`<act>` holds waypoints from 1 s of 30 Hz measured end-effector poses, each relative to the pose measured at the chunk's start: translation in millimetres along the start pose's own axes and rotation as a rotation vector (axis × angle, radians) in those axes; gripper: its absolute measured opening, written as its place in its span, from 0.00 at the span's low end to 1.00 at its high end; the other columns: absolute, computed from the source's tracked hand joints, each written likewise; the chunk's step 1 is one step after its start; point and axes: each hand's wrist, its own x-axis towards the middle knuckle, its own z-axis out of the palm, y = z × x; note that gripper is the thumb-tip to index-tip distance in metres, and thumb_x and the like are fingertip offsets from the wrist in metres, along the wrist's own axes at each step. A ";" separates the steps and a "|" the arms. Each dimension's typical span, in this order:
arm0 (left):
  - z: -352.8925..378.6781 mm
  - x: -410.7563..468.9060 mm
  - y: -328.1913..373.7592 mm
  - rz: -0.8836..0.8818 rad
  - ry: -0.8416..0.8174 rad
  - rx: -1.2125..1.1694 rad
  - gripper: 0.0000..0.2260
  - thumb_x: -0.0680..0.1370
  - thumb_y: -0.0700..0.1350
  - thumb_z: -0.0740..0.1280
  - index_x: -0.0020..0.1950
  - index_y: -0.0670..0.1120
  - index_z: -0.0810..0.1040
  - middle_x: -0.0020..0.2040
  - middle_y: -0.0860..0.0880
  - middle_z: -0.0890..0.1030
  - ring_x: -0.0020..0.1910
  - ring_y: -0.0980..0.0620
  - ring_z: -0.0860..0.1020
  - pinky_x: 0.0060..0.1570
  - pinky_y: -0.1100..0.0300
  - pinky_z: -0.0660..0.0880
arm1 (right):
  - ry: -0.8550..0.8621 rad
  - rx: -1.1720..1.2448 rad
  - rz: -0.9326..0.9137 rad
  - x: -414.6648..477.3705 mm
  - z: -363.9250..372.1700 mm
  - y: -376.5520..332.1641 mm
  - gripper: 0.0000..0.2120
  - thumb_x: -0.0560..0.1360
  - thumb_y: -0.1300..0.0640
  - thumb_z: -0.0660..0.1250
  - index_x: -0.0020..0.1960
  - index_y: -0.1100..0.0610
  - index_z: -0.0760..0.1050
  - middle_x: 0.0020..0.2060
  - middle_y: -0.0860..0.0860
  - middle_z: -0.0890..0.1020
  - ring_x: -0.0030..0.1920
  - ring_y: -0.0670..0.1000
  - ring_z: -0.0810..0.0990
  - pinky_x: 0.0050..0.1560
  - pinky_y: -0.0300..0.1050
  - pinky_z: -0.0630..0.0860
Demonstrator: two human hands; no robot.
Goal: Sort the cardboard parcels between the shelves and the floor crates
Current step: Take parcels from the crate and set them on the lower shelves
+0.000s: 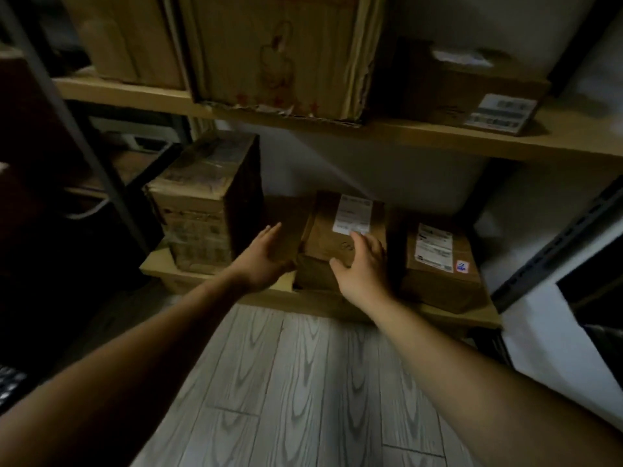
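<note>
A small cardboard parcel (332,235) with a white label lies on top of another box (313,276) in the middle of the low shelf (256,296). My right hand (362,267) rests flat on the parcel's near right corner, fingers spread. My left hand (263,259) hovers open just left of the parcel, palm toward its side, not clearly touching. A second labelled parcel (441,267) sits to the right on the same shelf. A tall taped parcel (205,203) stands at the shelf's left end.
The upper shelf (438,134) carries a large worn carton (279,52), a brown box (128,38) to its left and a dark labelled box (472,92) to its right. Grey wood-pattern floor (296,382) lies below. Dark metal uprights (553,244) frame the shelving.
</note>
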 end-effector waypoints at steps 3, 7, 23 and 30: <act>-35.4 -17.2 -5.0 -0.024 0.081 0.034 0.37 0.75 0.46 0.69 0.78 0.54 0.52 0.78 0.52 0.50 0.76 0.49 0.55 0.73 0.53 0.57 | -0.109 0.011 -0.136 0.2 14.0 -41.9 0.29 0.78 0.51 0.63 0.76 0.49 0.56 0.75 0.48 0.53 0.74 0.53 0.55 0.70 0.48 0.60; -94.1 -35.6 -25.4 -0.053 0.200 0.115 0.36 0.75 0.47 0.70 0.78 0.53 0.53 0.78 0.51 0.51 0.76 0.50 0.53 0.73 0.54 0.56 | -0.223 0.001 -0.237 1.6 40.4 -97.0 0.29 0.78 0.52 0.64 0.76 0.49 0.56 0.75 0.47 0.54 0.74 0.52 0.57 0.70 0.48 0.61; -203.3 15.2 -78.7 -0.181 0.133 -0.164 0.36 0.77 0.46 0.67 0.78 0.50 0.49 0.73 0.46 0.65 0.67 0.46 0.70 0.60 0.53 0.72 | -0.278 -0.212 -0.069 12.6 120.9 -222.1 0.35 0.80 0.57 0.61 0.77 0.43 0.44 0.77 0.44 0.37 0.77 0.58 0.45 0.74 0.58 0.54; -201.6 6.2 -82.8 -0.194 0.018 -0.366 0.22 0.80 0.51 0.61 0.73 0.49 0.64 0.61 0.46 0.77 0.44 0.53 0.77 0.35 0.62 0.72 | -0.090 -0.296 -0.102 -10.3 135.4 -223.1 0.25 0.77 0.52 0.66 0.70 0.52 0.60 0.73 0.51 0.55 0.71 0.58 0.59 0.69 0.52 0.63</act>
